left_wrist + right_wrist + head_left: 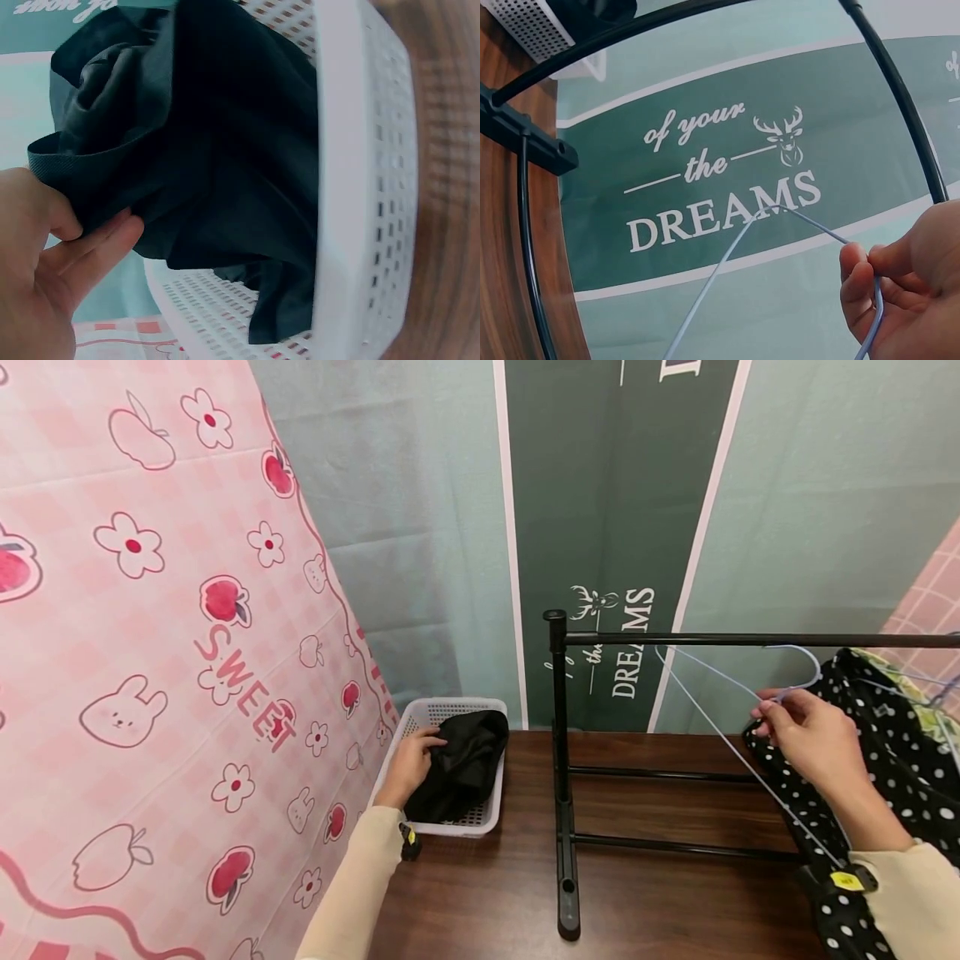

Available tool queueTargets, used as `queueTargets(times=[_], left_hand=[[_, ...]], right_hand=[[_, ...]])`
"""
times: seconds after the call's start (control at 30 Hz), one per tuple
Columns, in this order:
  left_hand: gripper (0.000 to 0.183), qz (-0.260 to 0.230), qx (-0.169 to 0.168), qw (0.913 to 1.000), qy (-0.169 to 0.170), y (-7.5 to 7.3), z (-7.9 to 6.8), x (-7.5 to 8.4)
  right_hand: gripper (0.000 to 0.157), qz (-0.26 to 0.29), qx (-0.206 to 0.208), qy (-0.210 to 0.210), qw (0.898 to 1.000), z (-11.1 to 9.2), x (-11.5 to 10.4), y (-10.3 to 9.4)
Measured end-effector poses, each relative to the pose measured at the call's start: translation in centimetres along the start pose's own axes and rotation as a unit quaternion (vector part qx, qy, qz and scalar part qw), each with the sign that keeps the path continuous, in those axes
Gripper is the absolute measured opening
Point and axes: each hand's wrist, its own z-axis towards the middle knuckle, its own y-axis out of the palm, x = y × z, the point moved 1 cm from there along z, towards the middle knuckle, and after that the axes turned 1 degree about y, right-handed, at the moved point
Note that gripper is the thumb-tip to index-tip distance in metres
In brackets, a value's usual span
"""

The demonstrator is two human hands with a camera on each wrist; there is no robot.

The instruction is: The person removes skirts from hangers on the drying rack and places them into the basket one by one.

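Note:
At the white plastic basket [491,818] on the left, my left hand [411,764] has its fingers at the edge of a crumpled black garment [467,760]. The left wrist view shows the thumb side and fingertips [127,232] gripping a fold of this cloth [225,172], which bunches up over the basket wall. My right hand [817,735] pinches a thin pale blue wire hanger [712,727] near the base of its hook, just below the rack's top rail [750,640]. Nothing hangs on this hanger; its long wire slants past the right wrist.
A black metal clothes rack [561,760] stands on the brown wooden surface [480,893]. Black polka-dot clothing [922,777] hangs at its right. Behind is a green printed cloth backdrop [600,485], and a pink patterned curtain [172,652] lines the left side.

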Motion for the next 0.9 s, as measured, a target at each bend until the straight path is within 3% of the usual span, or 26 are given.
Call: queueTargets(times=[0.23,0.57,0.7,0.9], left_hand=[[0.036,0.017,-0.080,0.9953,-0.053,1.1,-1.3,-0.8],[0.039,-0.008,-0.204,0.9709,-0.125,2.1,-2.6,-1.6],[0.041,-0.017,-0.215,0.9663,-0.140,2.2,-3.0,-1.7],[0.043,-0.030,-0.214,0.9660,-0.143,2.1,-3.3,-1.8]], right_hand=[[0.033,0.004,0.020,-0.003,1.000,-0.1,-0.3,-0.5],[0.035,-0.003,0.031,0.004,0.999,0.2,-0.5,-1.2],[0.035,-0.003,0.037,0.000,0.999,0.4,-0.4,-1.3],[0.035,0.002,0.042,-0.001,0.999,0.8,-0.1,-1.4]])
